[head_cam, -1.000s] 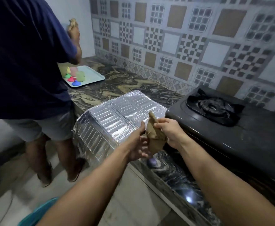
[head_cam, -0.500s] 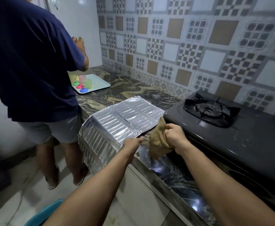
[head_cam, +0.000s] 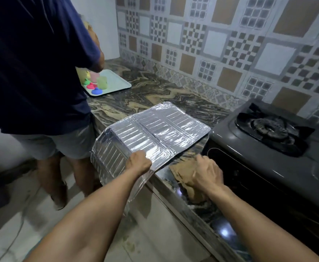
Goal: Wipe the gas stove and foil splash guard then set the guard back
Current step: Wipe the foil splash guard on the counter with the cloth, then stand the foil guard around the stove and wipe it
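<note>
The silver foil splash guard (head_cam: 160, 127) lies flat on the marble counter (head_cam: 154, 93), its near panel folded down over the counter's front edge. My left hand (head_cam: 138, 163) pinches the guard's near edge. A brown cloth (head_cam: 185, 176) lies on the counter between the guard and the dark gas stove (head_cam: 258, 148). My right hand (head_cam: 205, 173) rests on the cloth, fingers spread and pressing it down. The stove's burner (head_cam: 270, 127) sits at the right.
Another person in a dark blue shirt (head_cam: 32, 63) stands at the counter to my left. A pale tray (head_cam: 115, 82) with small coloured cups sits at the far end. The patterned tile wall (head_cam: 221, 44) runs behind.
My right hand has lowered the cloth from the air onto the counter and flattened on it. My left hand let go of the cloth and took hold of the guard's near edge.
</note>
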